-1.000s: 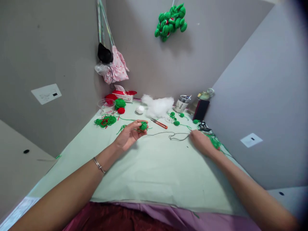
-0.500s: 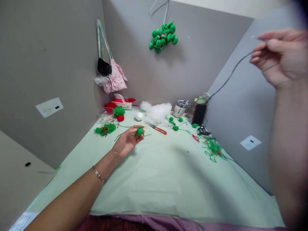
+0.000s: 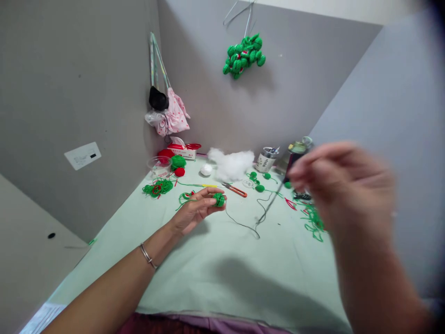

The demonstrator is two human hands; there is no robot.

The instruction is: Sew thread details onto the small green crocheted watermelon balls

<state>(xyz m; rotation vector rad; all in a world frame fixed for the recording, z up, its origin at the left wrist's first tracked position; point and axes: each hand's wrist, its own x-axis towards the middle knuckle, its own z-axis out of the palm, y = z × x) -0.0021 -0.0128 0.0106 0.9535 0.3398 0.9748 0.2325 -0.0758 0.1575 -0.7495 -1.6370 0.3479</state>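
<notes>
Between the thumb and fingers of my left hand (image 3: 193, 212) is a small green crocheted ball (image 3: 219, 200), held just above the table. A dark thread (image 3: 242, 225) runs from the ball, loops loosely on the cloth and rises to my right hand (image 3: 347, 195). That hand is closed in a pinch in the air at the right, blurred by motion; whether a needle is in its fingertips cannot be made out. Beyond the ball lie orange-handled thread snips (image 3: 237, 190) and a yellow crochet hook (image 3: 209, 186). A green and red crocheted piece (image 3: 187, 195) lies behind my left hand.
White stuffing (image 3: 231, 164), a tissue box (image 3: 184, 150) and a pen tin (image 3: 266, 160) stand along the back. Green yarn scraps (image 3: 158, 187) lie left, more yarn scraps (image 3: 314, 222) right. Small green balls (image 3: 259, 188) sit near the tin. Crocheted pieces (image 3: 243, 55) hang on the wall.
My right hand has come down and inward from the upper right, and the thread has gone slack onto the table. My left hand still holds the ball, slightly turned.
</notes>
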